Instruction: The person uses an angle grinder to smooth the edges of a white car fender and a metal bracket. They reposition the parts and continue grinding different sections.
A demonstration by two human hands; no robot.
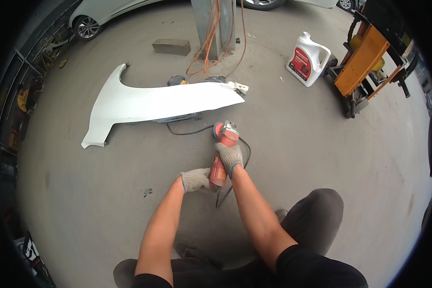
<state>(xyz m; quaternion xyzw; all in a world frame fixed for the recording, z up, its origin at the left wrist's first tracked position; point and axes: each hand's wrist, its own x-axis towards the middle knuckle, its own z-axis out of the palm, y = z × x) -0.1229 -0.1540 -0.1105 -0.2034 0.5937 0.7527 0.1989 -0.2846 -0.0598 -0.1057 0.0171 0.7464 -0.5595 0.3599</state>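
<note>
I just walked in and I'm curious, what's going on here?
A person wearing gloves has a red power tool. The right hand grips it near its head, and the left hand is at its back end. A white, curved car panel lies ahead; the tool isn't touching it.

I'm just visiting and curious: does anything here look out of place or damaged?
No clear spill or damage shows. What stands out is the white car fender, detached and lying over dark objects. The black cord also loops untidily beside the right hand, which grips the red angle grinder.
</note>
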